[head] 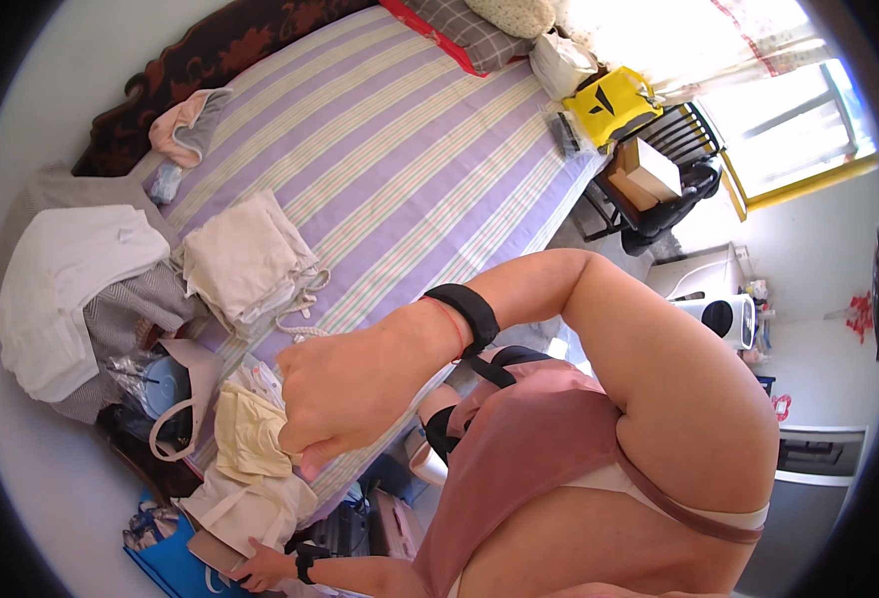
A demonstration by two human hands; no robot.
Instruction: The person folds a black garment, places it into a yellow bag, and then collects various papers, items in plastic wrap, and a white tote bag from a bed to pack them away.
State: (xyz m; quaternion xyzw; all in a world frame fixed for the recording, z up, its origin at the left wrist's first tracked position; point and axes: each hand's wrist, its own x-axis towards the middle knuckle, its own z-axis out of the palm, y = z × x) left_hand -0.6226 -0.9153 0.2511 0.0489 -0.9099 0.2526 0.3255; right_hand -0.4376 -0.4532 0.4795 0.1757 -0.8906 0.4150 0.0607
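My right hand [350, 389] is in the middle of the view, back up, with its fingers curled under and out of sight. It hangs over the bed's near edge, beside folded pale yellow cloth [249, 433]; whether it holds anything is hidden. Low at the left, my left hand [260, 566] grips the edge of a brown flat item [217, 552], perhaps cardboard. That item leans in or against a blue bag [167, 560]. Above it a cream cloth bag [249, 508] with a strap drapes over the bed's corner. Each wrist wears a black band.
A stack of folded beige cloth [249, 261], white cloth [73, 291] and a beige handbag [199, 366] lie on the striped bed [402, 172]. A chair [682, 131] bearing a box [649, 176] stands beyond. A pink case [397, 523] stands by the bed.
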